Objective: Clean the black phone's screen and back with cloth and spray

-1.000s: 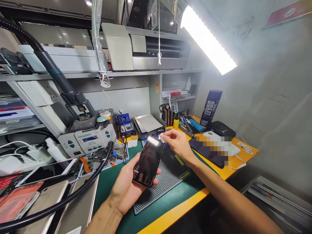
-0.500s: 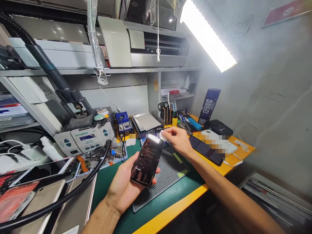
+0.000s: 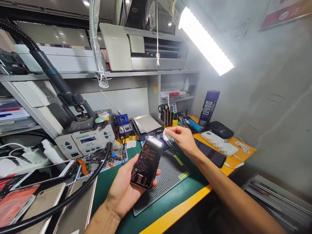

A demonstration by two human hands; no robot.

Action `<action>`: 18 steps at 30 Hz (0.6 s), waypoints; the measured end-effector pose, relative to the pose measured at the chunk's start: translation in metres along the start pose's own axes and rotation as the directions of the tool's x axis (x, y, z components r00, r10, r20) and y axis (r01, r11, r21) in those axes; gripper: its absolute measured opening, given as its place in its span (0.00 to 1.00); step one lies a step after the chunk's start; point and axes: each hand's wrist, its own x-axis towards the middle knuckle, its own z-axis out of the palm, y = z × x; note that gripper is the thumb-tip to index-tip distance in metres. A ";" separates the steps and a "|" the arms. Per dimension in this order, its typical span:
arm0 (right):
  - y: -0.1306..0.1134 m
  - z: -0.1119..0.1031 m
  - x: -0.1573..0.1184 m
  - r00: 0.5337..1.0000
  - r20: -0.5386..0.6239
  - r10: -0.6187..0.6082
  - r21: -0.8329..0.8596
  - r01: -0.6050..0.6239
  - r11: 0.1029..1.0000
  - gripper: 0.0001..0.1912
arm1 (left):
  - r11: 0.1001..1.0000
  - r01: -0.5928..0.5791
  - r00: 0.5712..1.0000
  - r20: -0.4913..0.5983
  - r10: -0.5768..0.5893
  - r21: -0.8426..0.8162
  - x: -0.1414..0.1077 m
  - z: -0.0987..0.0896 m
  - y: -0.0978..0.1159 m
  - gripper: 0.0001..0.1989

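A dark smartphone (image 3: 147, 164) with small lit text on its screen lies tilted in my left hand (image 3: 124, 191), whose fingers wrap round its sides. Lamp light reflects off the phone's top end. Just beyond and to the right of that end, my right hand (image 3: 182, 138) pinches a small white piece (image 3: 166, 134), perhaps tissue or cloth, clear of the screen. Under both hands is a grey perforated mat (image 3: 168, 180) on the green work surface (image 3: 107, 182).
Left of the hands are a parts tray (image 3: 119, 156), a rework station (image 3: 87, 143) and a thick black hose (image 3: 80, 191). At the right, a second phone (image 3: 211, 153), a white phone (image 3: 214, 140) and a blue can (image 3: 209, 107) stand or lie on the yellow edge.
My right hand has shifted slightly right, away from the phone's top end, with the white piece. The camera view has tilted up a little. My left hand keeps its hold on the phone.
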 end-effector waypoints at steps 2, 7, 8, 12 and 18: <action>-0.003 -0.006 -0.004 1.000 0.016 0.027 0.043 -0.027 0.999 0.20 | 1.000 0.004 1.000 -0.011 -0.004 -0.011 0.000 0.000 0.001 0.16; -0.020 0.000 -0.050 0.988 0.149 0.046 0.041 -0.052 0.998 0.15 | 1.000 0.001 1.000 -0.023 -0.002 -0.026 0.001 -0.005 -0.001 0.16; -0.022 0.004 -0.060 0.979 0.203 0.030 0.012 -0.033 0.999 0.13 | 1.000 -0.004 1.000 -0.013 0.003 -0.023 0.001 -0.006 -0.001 0.16; -0.018 0.017 -0.073 0.951 0.309 -0.015 -0.069 0.038 0.997 0.11 | 1.000 -0.013 1.000 0.011 0.013 -0.002 0.001 -0.007 -0.003 0.17; 0.004 0.008 -0.024 1.000 -0.018 -0.006 -0.072 0.005 0.997 0.17 | 1.000 0.011 1.000 -0.012 -0.011 0.012 0.005 -0.004 -0.003 0.18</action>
